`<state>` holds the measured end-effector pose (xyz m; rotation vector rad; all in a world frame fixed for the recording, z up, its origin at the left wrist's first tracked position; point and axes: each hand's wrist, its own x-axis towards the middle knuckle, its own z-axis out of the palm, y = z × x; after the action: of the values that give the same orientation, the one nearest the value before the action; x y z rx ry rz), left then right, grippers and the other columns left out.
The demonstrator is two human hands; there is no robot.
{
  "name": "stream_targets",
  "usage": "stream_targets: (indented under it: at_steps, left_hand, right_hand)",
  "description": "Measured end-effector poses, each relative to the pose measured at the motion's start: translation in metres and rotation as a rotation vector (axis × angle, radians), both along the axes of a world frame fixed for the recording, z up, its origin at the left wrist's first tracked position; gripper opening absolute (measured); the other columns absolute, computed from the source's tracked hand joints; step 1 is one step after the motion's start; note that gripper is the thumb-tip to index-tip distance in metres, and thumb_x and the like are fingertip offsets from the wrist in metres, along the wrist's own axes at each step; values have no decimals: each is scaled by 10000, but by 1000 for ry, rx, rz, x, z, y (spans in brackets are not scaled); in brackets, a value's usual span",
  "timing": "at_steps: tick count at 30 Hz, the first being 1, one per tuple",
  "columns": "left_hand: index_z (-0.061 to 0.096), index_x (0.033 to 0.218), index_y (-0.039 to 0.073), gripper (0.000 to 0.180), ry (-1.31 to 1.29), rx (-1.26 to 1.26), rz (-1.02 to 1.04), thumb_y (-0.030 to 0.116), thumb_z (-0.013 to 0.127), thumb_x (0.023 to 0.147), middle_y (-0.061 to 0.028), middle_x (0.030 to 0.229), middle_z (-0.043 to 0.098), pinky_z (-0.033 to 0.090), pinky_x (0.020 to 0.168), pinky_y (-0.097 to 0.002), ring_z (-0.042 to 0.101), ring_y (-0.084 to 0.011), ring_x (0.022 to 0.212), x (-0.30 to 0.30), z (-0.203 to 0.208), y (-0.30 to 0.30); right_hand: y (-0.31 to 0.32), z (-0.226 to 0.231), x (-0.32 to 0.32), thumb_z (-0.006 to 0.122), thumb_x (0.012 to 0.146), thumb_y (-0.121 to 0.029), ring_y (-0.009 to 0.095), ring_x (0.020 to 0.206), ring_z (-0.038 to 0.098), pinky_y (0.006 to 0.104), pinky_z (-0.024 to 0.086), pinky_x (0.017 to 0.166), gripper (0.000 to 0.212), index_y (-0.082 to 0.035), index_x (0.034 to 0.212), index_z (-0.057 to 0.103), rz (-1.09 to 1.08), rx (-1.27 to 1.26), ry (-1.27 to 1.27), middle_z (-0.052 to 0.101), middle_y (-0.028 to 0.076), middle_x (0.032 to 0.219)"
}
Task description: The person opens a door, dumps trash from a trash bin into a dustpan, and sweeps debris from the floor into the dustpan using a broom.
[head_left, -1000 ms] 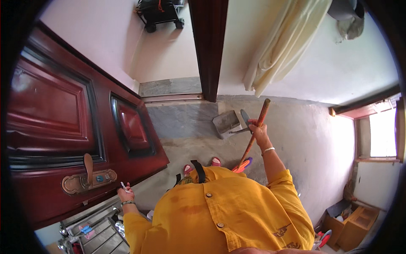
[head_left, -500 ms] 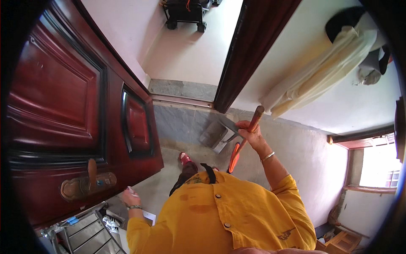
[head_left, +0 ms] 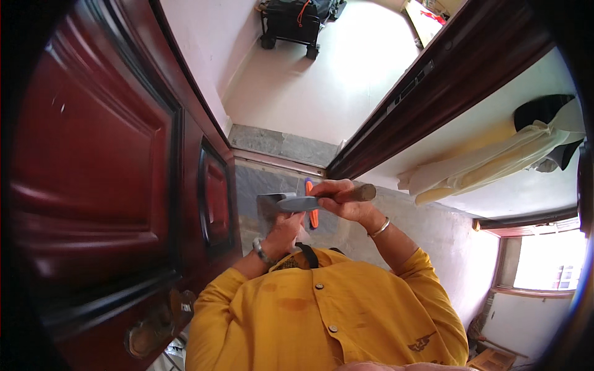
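Note:
My right hand is closed around the reddish-brown stick of a broom and the grey handle of a dustpan, held together. The dustpan, grey and boxy, hangs to the left of that hand. Below, partly behind the fingers, shows the orange broom head with a purple tip. My left hand is beside the dustpan under its handle, its fingers curled. Something pale and pinkish shows by those fingers; I cannot make out what it is.
A dark red panelled door stands open at my left, with a metal handle plate. Ahead lies a stone threshold beside a dark wooden frame. Beyond is a black wheeled cart. Pale cloth hangs on the right wall.
My left hand has come from beside the door across to the dustpan. My right hand has moved left with the broom and dustpan, turning the stick flatter. My view has shifted.

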<state>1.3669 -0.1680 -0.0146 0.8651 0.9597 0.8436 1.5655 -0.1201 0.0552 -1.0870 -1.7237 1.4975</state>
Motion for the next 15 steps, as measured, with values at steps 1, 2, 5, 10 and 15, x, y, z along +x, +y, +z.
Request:
stream_targets:
  at_steps: [1, 2, 5, 10, 15]
  left_hand:
    - [558, 989, 40, 188, 25, 32, -4, 147, 536, 836, 2, 753, 510, 378, 529, -250, 466, -82, 608, 0, 3, 8]
    - [558, 989, 40, 188, 25, 27, -10, 147, 536, 836, 2, 753, 510, 378, 529, -250, 466, -82, 608, -1, 9, 17]
    - [561, 885, 83, 113, -161, -58, 104, 194, 542, 875, 25, 700, 485, 363, 514, -235, 453, -73, 590, -1, 32, 39]
    - [612, 896, 87, 234, -50, -141, 246, 294, 505, 921, 54, 657, 481, 317, 457, -205, 416, -39, 531, 10, 44, 85]
    - [575, 926, 59, 275, -22, -198, 399, 318, 480, 924, -44, 717, 618, 307, 372, -202, 410, -60, 419, 3, 45, 148]
  right_hand:
    - [7, 0, -4, 555, 781, 20, 103, 763, 556, 248, 466, 692, 168, 5, 934, 622, -7, -4, -1, 620, 58, 822]
    - [14, 0, -8, 549, 785, 13, 107, 761, 559, 252, 467, 692, 160, 1, 926, 623, -5, -14, 13, 619, 59, 814]
    - [36, -11, -11, 535, 796, 0, 123, 761, 566, 263, 470, 698, 160, -5, 931, 619, 8, 18, 14, 618, 65, 814]
    - [75, -15, -18, 494, 813, 12, 164, 835, 594, 284, 474, 771, 229, -14, 1018, 594, 74, 158, 67, 626, 93, 922]
    - [143, -19, 14, 507, 765, 33, 177, 891, 622, 303, 485, 809, 207, 30, 951, 599, -55, 110, 273, 646, 112, 897]
